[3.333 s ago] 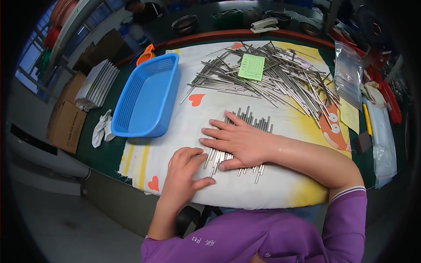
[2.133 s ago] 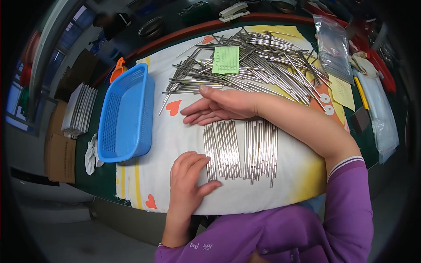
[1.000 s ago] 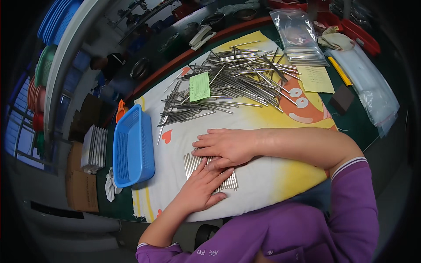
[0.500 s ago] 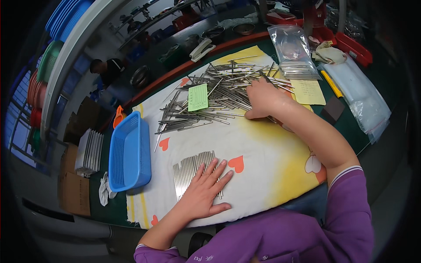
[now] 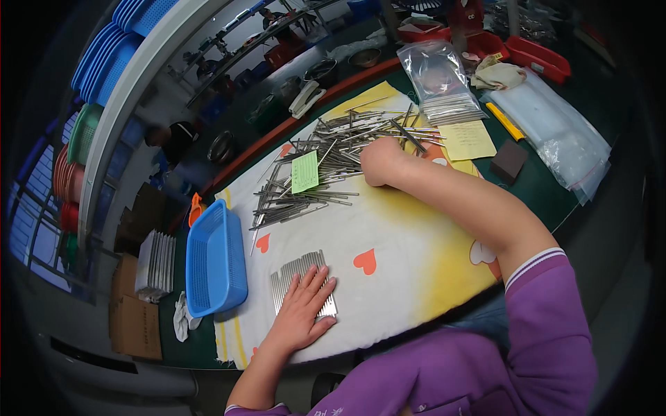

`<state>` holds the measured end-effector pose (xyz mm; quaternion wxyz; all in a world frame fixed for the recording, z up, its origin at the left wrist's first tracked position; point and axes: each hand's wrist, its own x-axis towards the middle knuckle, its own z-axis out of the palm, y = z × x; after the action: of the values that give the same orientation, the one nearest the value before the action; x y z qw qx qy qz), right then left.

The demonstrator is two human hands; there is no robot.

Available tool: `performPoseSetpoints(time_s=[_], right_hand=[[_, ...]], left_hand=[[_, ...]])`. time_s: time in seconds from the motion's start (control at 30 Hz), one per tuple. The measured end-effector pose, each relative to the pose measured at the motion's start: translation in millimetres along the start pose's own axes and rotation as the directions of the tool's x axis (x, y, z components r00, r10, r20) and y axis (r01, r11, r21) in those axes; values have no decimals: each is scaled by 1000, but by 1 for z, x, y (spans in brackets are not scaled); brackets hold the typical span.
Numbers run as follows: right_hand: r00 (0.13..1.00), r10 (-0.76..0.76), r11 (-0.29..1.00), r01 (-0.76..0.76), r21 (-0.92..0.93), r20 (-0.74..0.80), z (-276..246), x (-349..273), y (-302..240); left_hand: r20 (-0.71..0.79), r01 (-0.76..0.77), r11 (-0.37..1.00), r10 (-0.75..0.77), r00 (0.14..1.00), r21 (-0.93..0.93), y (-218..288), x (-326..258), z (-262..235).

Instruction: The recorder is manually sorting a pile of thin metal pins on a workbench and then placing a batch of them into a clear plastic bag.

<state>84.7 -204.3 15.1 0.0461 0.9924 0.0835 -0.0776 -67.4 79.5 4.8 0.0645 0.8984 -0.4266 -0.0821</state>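
My left hand (image 5: pixel 304 312) lies flat, fingers stretched out, on a neat row of thin silvery metal rods (image 5: pixel 286 276) set side by side on the cloth. Farther off, my right hand (image 5: pixel 383 162) is closed at the near right side of a jumbled pile of metal rods (image 5: pixel 331 154). Its fingertips are hidden behind the back of the hand; a few dark rods jut out just beyond it. A green printed slip (image 5: pixel 304 172) rests on the pile's left part.
The white and yellow cloth (image 5: pixel 402 277) with hearts covers the table. At left stands a blue basket (image 5: pixel 216 260). Clear bags of rods (image 5: pixel 444 87), a yellow note (image 5: pixel 467 141), a yellow cutter (image 5: pixel 505 121), a dark block (image 5: pixel 509 161) and plastic bags (image 5: pixel 555 139) lie right. A person (image 5: pixel 173 142) sits far left.
My right hand has drawn slightly toward me and left over the pile, its fingers now curled out of sight. My left hand stays on the row. The whole view has shifted a little.
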Motion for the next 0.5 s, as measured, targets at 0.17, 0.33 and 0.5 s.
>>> performPoseSetpoints(time_s=[0.17,0.33,0.5], right_hand=[[997,-41,998,45,54,-70,2,-13,4],[972,-37,948,108,301,-234,20,-26,20],[941,-4,812,201,548,-338,10,-47,29]], left_hand=[[-13,19,1000,-19,1000,2,-10,-15,-2],[-50,11,999,-13,999,-32,-15,-18,0],[-178,16,983,-50,983,-183,-7,-9,-4]])
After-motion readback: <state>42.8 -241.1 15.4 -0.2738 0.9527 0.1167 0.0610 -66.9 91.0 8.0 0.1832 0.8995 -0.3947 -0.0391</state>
